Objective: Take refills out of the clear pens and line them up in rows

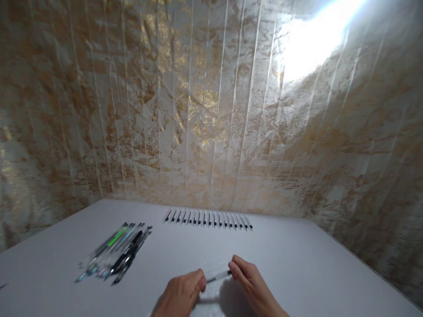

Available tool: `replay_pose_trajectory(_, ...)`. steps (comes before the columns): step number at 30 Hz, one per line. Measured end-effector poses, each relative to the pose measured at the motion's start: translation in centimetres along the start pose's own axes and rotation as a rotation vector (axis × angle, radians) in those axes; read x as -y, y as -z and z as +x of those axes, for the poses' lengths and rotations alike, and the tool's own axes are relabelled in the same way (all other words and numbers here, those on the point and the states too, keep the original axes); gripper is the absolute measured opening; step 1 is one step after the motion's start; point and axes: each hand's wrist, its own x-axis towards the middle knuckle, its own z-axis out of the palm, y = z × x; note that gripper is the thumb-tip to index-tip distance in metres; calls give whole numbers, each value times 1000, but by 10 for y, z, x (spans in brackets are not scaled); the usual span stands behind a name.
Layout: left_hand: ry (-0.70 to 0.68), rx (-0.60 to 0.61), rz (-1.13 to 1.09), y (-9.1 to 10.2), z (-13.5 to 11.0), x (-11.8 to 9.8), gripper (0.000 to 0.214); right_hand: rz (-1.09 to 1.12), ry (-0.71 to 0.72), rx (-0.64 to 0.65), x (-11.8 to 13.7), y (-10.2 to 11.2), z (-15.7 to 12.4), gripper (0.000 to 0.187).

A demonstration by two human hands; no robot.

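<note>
Close to the front of the white table, a slim pen point(218, 276) with a clear barrel and dark ends is stretched between my two hands, slightly above the surface. My left hand point(183, 290) is closed around its left end. My right hand point(249, 279) pinches the dark right end between thumb and fingers. Both tips of the pen are hidden by the fingers. Beyond my hands, a neat row of clear pens with black parts point(209, 219) lies side by side. Off to the left is a bunch of assorted pens point(115, 253), one bright green.
The white table point(297, 255) reaches back to a shiny gold-and-silver patterned curtain point(205, 110), lit by a strong glare at upper right. A small dark item point(4, 285) sits at the far left edge of the view.
</note>
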Motion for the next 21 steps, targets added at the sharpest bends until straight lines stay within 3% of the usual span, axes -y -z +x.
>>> replay_pose_trajectory(2, 12, -18, -29, 0, 0, -2, 30, 6, -4, 5, -1, 0, 0, 47)
replay_pose_trajectory(6, 44, -30, -73, 2, 2, -4, 3, 32, -22, -2, 0, -2, 1, 46)
replay_pose_trajectory(14, 15, -78, -53, 0, 1, -3, 10, 10, -11, -31, 3, -4, -1, 49)
replay_pose_trajectory(18, 27, -1, 8, 0, 1, 1, 39, -20, 55, -76, 6, -3, -2, 47)
replay_pose_trajectory(19, 25, 2, -3, 1, 1, 1, 39, -26, 65, -84, 7, -3, -2, 46)
replay_pose_trajectory(21, 22, -32, -52, 0, 1, 1, 19, -45, 62, -82, 8, -4, -2, 45)
